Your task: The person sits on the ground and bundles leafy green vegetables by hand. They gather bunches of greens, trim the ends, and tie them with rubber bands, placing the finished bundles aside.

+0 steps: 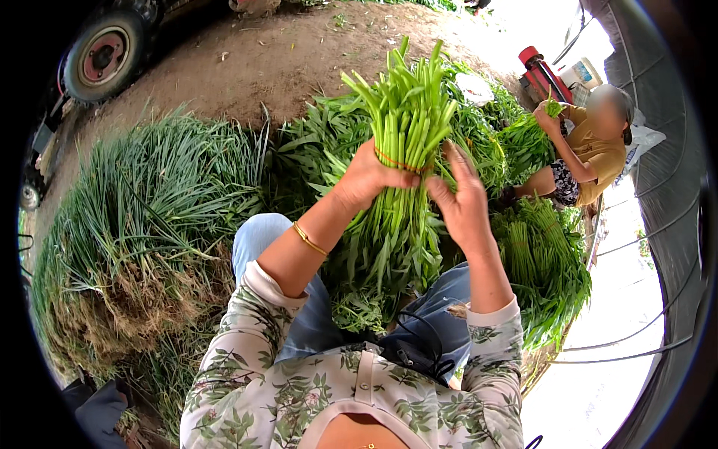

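Upright in front of me is a bunch of water spinach [407,127], its pale cut stems at the top and leaves hanging down. An orange rubber band [390,159] circles the stems. My left hand [372,178] is wrapped round the bunch just below the band, thumb across the front. On the other side my right hand [462,196] has its fingers stretched out and apart, thumb and fingertips close against the stems. Whether it presses on them I cannot tell. Loose leafy greens [314,161] lie behind the bunch and between my knees.
A large heap of spring onions [157,202] with roots fills the left. Tied green bunches [535,262] are stacked at the right, near a seated person [591,150] holding greens. A wheeled vehicle's tyre [105,56] stands far left; a white bucket [580,73] far right.
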The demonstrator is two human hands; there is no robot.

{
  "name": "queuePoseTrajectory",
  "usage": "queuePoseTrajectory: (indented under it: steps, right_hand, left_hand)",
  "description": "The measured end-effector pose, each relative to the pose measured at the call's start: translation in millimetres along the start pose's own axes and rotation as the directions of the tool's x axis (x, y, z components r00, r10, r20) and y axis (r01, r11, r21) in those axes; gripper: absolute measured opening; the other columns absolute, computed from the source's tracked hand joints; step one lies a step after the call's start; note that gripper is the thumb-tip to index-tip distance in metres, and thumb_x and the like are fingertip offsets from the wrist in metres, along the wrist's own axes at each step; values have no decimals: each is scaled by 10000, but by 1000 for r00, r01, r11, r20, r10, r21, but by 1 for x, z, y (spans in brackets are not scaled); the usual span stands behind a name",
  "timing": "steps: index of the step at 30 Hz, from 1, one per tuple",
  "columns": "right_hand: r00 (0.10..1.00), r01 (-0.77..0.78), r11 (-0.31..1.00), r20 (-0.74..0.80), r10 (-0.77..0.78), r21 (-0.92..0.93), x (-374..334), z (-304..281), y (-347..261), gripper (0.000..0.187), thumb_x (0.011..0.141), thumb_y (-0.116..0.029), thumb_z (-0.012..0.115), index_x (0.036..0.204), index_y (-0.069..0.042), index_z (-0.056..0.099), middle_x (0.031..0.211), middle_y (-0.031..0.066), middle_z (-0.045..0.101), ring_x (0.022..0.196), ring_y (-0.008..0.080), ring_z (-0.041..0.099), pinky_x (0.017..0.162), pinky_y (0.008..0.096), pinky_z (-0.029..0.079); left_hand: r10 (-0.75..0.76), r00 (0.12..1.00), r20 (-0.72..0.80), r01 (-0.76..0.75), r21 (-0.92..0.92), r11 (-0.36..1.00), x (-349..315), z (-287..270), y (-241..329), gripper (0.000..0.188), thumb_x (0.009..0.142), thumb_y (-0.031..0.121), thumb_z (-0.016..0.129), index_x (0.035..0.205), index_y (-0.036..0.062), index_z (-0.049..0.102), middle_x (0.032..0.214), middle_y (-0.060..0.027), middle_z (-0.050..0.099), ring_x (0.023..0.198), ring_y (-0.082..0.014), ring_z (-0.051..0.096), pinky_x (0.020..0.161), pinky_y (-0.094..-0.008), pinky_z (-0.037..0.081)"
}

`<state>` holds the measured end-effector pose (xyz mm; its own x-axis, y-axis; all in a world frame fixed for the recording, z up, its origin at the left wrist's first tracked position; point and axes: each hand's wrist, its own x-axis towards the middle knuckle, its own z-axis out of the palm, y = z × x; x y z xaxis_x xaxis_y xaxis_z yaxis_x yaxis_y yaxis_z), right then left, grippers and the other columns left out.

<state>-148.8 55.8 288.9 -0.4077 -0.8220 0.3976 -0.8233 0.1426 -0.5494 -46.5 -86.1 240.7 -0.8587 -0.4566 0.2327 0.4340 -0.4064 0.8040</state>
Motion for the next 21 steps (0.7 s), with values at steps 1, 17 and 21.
queuePoseTrajectory:
  steps: [1, 17, 21]
  right_hand:
    - [969, 202, 970, -119, -219, -137, 2, -2, 0, 452, 837, -277, 649, 1180, 5, 562, 1208, 180, 539, 1085, 333, 528, 893, 389, 440]
    - [980, -183, 687, 77, 182, 703, 18, 13, 14, 266, 838, -153, 673, 1006, 32, 581, 905, 65, 636, 868, 134, 592, 791, 260, 467]
    - [937, 193, 980, -305, -169, 51, -5, 21, 2, 266, 734, -136, 740, 946, -31, 618, 918, 80, 621, 886, 232, 587, 790, 335, 469]
  left_hand:
    - [6, 1000, 3, -7, 23, 1000, 4, -7, -4, 473, 581, 10, 741, 1033, 19, 603, 946, -52, 654, 861, -158, 610, 819, -300, 484]
    - [27, 999, -21, -28, -79, 996, -3, 5, 0, 598, 594, 34, 802, 1130, 26, 535, 1015, -46, 621, 934, -157, 589, 863, -312, 470]
    - [15, 992, -126, -20, -35, 999, -2, -8, -1, 466, 639, 66, 782, 1053, 35, 569, 963, -42, 634, 866, -148, 596, 813, -300, 476]
